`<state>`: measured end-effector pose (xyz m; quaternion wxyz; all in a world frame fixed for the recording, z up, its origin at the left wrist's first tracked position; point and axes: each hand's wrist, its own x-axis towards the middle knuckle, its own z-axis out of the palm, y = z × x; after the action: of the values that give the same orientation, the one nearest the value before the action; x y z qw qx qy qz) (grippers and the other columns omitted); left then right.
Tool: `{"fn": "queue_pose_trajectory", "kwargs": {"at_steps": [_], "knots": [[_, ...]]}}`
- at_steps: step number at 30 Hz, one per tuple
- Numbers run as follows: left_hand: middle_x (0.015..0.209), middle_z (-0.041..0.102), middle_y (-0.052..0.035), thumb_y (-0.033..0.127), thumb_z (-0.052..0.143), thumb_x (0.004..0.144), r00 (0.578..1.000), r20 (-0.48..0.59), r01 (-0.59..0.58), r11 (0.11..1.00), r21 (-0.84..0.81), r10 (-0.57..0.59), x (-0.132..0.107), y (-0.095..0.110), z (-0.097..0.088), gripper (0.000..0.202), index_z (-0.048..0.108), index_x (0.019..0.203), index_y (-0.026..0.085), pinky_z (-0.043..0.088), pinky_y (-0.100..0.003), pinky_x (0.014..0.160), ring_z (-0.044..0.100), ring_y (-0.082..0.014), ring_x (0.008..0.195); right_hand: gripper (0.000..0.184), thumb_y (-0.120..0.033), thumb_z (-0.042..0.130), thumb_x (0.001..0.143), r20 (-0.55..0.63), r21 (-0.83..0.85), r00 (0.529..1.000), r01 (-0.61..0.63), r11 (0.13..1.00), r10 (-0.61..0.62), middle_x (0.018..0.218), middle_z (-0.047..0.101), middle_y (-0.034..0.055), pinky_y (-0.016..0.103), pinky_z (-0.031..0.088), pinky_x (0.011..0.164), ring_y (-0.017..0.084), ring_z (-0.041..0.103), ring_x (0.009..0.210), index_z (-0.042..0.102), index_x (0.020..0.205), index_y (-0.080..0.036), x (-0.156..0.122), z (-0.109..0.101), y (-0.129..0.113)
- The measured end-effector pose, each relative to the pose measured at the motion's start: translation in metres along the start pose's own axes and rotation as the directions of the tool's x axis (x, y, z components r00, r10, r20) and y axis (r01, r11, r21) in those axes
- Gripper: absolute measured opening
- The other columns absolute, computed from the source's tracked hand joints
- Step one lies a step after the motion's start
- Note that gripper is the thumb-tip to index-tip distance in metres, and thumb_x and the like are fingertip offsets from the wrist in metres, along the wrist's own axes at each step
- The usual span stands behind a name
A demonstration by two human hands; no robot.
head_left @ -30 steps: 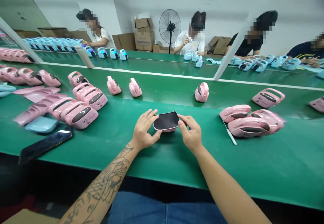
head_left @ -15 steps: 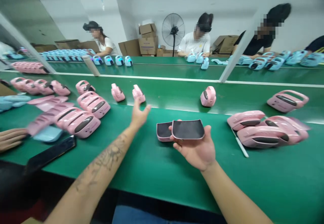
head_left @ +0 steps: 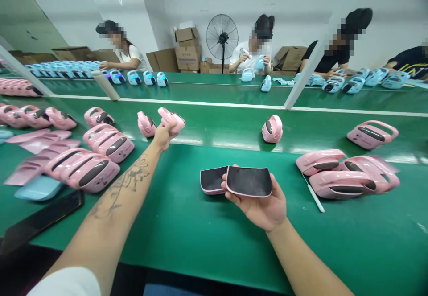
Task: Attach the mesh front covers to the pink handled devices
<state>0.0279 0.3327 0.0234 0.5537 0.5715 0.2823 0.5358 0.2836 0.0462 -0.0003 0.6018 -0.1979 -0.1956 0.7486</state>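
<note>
My left hand point(head_left: 163, 134) reaches out over the green belt and is closed round a pink toy body point(head_left: 172, 119), lifted off the belt. A second pink toy body point(head_left: 146, 124) stands just left of it. My right hand point(head_left: 264, 204) is palm up near me, holding a curved dark panel with a pink rim point(head_left: 249, 181) on its fingers. Another dark panel of the same kind point(head_left: 211, 180) lies on the green table point(head_left: 207, 233) right beside it, to the left.
Pink shells point(head_left: 85, 171) are piled at the left, with a black phone point(head_left: 36, 220) and a pale blue part point(head_left: 38, 188). More pink shells point(head_left: 347, 178) and a white stick point(head_left: 315, 198) lie at the right. One pink body point(head_left: 272, 129) stands mid-belt. Several people work with blue toys across the line.
My left hand let go of the dark panel, reached forward and took hold of a pink toy body. My right hand lifted one dark panel, leaving another on the table.
</note>
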Motion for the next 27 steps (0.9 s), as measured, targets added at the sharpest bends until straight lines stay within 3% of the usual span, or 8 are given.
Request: {"fn": "queue_pose_trajectory", "kwargs": {"at_steps": [3, 7, 10, 13, 16, 19, 22, 27], "knots": [[0.125, 0.072, -0.0014, 0.041, 0.054, 0.101, 0.999, -0.016, 0.049, 0.989, -0.143, -0.052, -0.059, 0.029, 0.01, 0.037, 0.053, 0.133, 0.023, 0.051, -0.066, 0.107, 0.069, -0.0289, 0.115, 0.076, -0.074, 0.058, 0.089, 0.001, -0.091, 0.998, 0.063, 0.994, -0.063, 0.15, 0.063, 0.0189, 0.054, 0.054, 0.109, 0.036, 0.067, 0.131, 0.062, 0.141, -0.018, -0.006, 0.005, -0.003], [0.15, 0.063, -0.0137, 0.063, 0.061, 0.089, 0.985, 0.0, 0.162, 0.921, -0.353, -0.173, -0.181, 0.052, 0.039, 0.063, 0.058, 0.136, 0.021, 0.052, -0.065, 0.11, 0.061, -0.0418, 0.134, 0.06, -0.06, 0.067, 0.091, -0.089, -0.336, 0.985, 0.11, 0.935, -0.147, 0.15, 0.065, 0.0143, 0.054, 0.054, 0.109, 0.036, 0.067, 0.132, 0.067, 0.138, -0.023, -0.028, 0.019, 0.001], [0.151, 0.062, -0.0155, 0.061, 0.072, 0.086, 0.952, 0.035, 0.282, 0.825, -0.49, -0.305, -0.267, 0.045, 0.068, 0.07, 0.059, 0.142, 0.021, 0.053, -0.061, 0.111, 0.061, -0.0418, 0.136, 0.068, -0.062, 0.073, 0.087, -0.148, -0.596, 0.952, 0.132, 0.792, -0.269, 0.146, 0.068, 0.0125, 0.052, 0.053, 0.11, 0.036, 0.067, 0.131, 0.063, 0.143, -0.025, -0.055, 0.029, 0.022], [0.158, 0.054, -0.0143, 0.05, 0.084, 0.084, 0.953, 0.053, 0.289, 0.842, -0.456, -0.299, -0.325, 0.035, 0.092, 0.083, 0.049, 0.155, 0.025, 0.047, -0.052, 0.119, 0.051, -0.0392, 0.146, 0.083, -0.071, 0.076, 0.08, -0.23, -0.813, 0.912, 0.013, 0.583, -0.341, 0.146, 0.067, 0.0136, 0.054, 0.054, 0.107, 0.039, 0.065, 0.131, 0.059, 0.148, -0.026, -0.085, 0.036, 0.054], [0.161, 0.051, -0.0135, 0.047, 0.091, 0.079, 0.963, 0.084, 0.267, 0.864, -0.427, -0.256, -0.352, 0.034, 0.105, 0.1, 0.037, 0.162, 0.03, 0.042, -0.047, 0.122, 0.049, -0.0371, 0.148, 0.088, -0.074, 0.076, 0.078, -0.27, -0.909, 0.893, -0.112, 0.402, -0.36, 0.149, 0.063, 0.0149, 0.058, 0.051, 0.109, 0.04, 0.064, 0.129, 0.056, 0.15, -0.026, -0.108, 0.037, 0.085], [0.157, 0.054, -0.0151, 0.044, 0.092, 0.078, 0.945, 0.164, 0.326, 0.849, -0.416, -0.283, -0.359, 0.039, 0.111, 0.105, 0.033, 0.164, 0.031, 0.046, -0.048, 0.117, 0.055, -0.038, 0.142, 0.092, -0.072, 0.078, 0.078, -0.195, -0.949, 0.919, -0.088, 0.303, -0.343, 0.155, 0.056, 0.015, 0.061, 0.047, 0.114, 0.039, 0.059, 0.134, 0.051, 0.153, -0.026, -0.12, 0.032, 0.105], [0.156, 0.053, -0.0164, 0.041, 0.092, 0.079, 0.929, 0.203, 0.367, 0.837, -0.406, -0.31, -0.359, 0.043, 0.112, 0.105, 0.031, 0.165, 0.031, 0.048, -0.051, 0.116, 0.054, -0.0393, 0.142, 0.095, -0.074, 0.079, 0.077, -0.155, -0.963, 0.926, -0.063, 0.262, -0.345, 0.156, 0.054, 0.015, 0.062, 0.045, 0.115, 0.039, 0.056, 0.136, 0.049, 0.154, -0.027, -0.124, 0.027, 0.111], [0.156, 0.052, -0.0171, 0.037, 0.092, 0.078, 0.922, 0.215, 0.384, 0.842, -0.378, -0.323, -0.361, 0.042, 0.112, 0.109, 0.029, 0.166, 0.029, 0.044, -0.055, 0.119, 0.053, -0.0398, 0.142, 0.102, -0.082, 0.078, 0.072, -0.149, -0.961, 0.927, -0.054, 0.271, -0.345, 0.153, 0.055, 0.0153, 0.063, 0.046, 0.114, 0.039, 0.057, 0.134, 0.05, 0.153, -0.027, -0.122, 0.025, 0.112]]}}
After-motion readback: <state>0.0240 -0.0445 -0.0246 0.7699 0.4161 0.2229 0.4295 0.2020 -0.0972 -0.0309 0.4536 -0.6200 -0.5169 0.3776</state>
